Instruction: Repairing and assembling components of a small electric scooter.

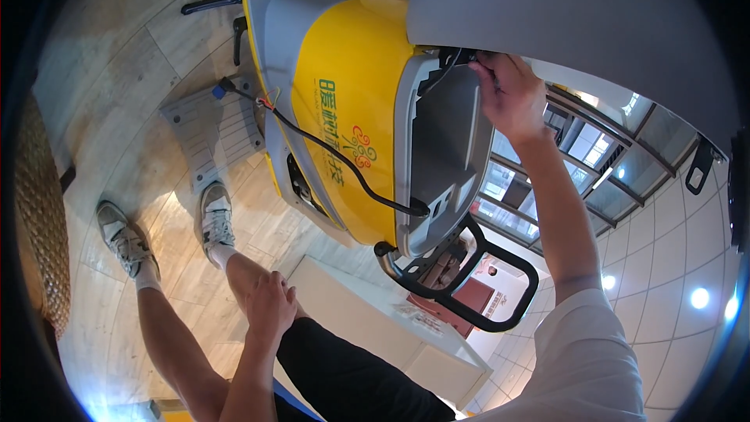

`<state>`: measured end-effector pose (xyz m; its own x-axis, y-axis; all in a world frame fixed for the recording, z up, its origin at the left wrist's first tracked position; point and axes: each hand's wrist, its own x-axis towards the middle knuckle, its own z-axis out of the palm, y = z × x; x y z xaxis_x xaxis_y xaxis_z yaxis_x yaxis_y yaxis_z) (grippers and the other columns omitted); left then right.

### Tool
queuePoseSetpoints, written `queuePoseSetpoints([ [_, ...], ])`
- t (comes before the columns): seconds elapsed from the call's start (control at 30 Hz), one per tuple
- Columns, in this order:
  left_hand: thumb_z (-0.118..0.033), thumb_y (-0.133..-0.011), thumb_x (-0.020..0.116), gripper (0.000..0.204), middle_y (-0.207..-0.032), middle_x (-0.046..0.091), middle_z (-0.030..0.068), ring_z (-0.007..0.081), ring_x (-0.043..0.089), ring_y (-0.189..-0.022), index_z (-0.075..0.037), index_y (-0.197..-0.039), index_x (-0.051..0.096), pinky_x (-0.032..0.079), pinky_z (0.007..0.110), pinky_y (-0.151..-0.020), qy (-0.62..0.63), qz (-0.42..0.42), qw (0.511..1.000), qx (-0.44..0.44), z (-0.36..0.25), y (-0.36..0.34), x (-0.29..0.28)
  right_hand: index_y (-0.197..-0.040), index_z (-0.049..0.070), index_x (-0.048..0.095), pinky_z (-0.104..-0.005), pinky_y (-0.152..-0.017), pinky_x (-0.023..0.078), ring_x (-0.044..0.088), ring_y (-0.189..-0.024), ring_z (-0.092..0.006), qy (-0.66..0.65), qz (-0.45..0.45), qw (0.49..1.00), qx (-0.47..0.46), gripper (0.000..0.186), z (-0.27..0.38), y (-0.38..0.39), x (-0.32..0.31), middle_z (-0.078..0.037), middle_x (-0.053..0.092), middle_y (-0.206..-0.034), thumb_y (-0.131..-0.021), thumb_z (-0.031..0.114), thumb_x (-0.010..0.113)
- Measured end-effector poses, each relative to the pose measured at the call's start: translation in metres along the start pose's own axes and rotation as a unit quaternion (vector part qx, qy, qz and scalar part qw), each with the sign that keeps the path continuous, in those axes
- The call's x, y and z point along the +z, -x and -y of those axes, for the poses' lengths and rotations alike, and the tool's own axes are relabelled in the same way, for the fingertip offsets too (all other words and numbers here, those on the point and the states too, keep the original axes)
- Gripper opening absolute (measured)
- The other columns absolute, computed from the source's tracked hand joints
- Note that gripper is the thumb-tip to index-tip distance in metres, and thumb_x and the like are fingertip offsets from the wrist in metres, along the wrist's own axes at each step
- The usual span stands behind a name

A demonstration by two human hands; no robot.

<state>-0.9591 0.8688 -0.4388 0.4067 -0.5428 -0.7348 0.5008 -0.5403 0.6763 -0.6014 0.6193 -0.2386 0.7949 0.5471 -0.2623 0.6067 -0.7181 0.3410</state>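
on the yellow scooter (363,47) the grey lid (570,23) is up; the black cable (344,160) lying over its body seems left to connect. our right hand (516,101) reaches the lid's edge, its grip we cannot tell; our left hand (269,301) rests slack on our leg (241,277).

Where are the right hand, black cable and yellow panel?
Right hand (513,99): head view, middle of the hand.
Black cable (348,164): head view, middle stretch.
Yellow panel (366,82): head view, above the swirls.

Left hand (269,302) resting on leg (240,272); right arm (556,211) extended, right hand (509,98) perhaps pinching, fingertips hidden.
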Motion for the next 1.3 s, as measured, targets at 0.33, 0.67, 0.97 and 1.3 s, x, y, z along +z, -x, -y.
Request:
queuePoseSetpoints([
  [0.33, -0.020, -0.086, 0.063, 0.023, -0.092, 0.064, 0.0182, 0.0360, 0.060, -0.095, 0.001, -0.095, 0.059, 0.048, 0.044, -0.086, 0.017, 0.008, 1.000, -0.002, -0.001, -0.002, 0.000, -0.093, 0.003, 0.067, -0.0310, -0.061, 0.053, 0.068, -0.074, -0.0241, -0.047, -0.040, 0.998, 0.002, 0.018, 0.001, 0.001, 0.000, -0.010, 0.067, -0.089, -0.078, 0.007, 0.075],
  [0.67, -0.027, -0.086, 0.064, 0.026, -0.093, 0.064, 0.0189, 0.0362, 0.064, -0.088, -0.005, -0.099, 0.060, 0.051, 0.048, -0.077, -0.037, -0.015, 0.999, -0.027, 0.017, 0.007, -0.005, -0.094, 0.003, 0.068, -0.0351, -0.067, 0.052, 0.065, -0.075, -0.0269, -0.109, 0.020, 0.987, 0.116, 0.020, 0.005, -0.002, -0.007, -0.013, 0.066, -0.088, -0.079, 0.014, 0.075],
  [0.97, -0.018, -0.088, 0.063, 0.017, -0.088, 0.066, 0.0162, 0.0287, 0.066, -0.076, -0.001, -0.093, 0.061, 0.052, 0.039, -0.067, 0.097, -0.148, 0.983, -0.053, 0.064, 0.115, -0.019, -0.089, 0.003, 0.068, -0.0387, -0.066, 0.051, 0.065, -0.071, -0.0308, -0.315, 0.004, 0.898, 0.308, 0.020, 0.013, 0.001, -0.037, -0.015, 0.066, -0.076, -0.078, 0.018, 0.073],
  [1.3, -0.019, -0.088, 0.065, 0.023, -0.088, 0.067, 0.0157, 0.0279, 0.066, -0.078, -0.004, -0.104, 0.060, 0.053, 0.037, -0.071, -0.012, -0.215, 0.975, -0.047, -0.021, 0.299, -0.137, -0.101, 0.005, 0.066, -0.0271, -0.060, 0.044, 0.049, -0.065, -0.0090, -0.636, 0.087, 0.682, 0.350, 0.028, 0.015, 0.198, -0.301, -0.002, 0.054, -0.071, -0.073, 0.002, 0.069],
])
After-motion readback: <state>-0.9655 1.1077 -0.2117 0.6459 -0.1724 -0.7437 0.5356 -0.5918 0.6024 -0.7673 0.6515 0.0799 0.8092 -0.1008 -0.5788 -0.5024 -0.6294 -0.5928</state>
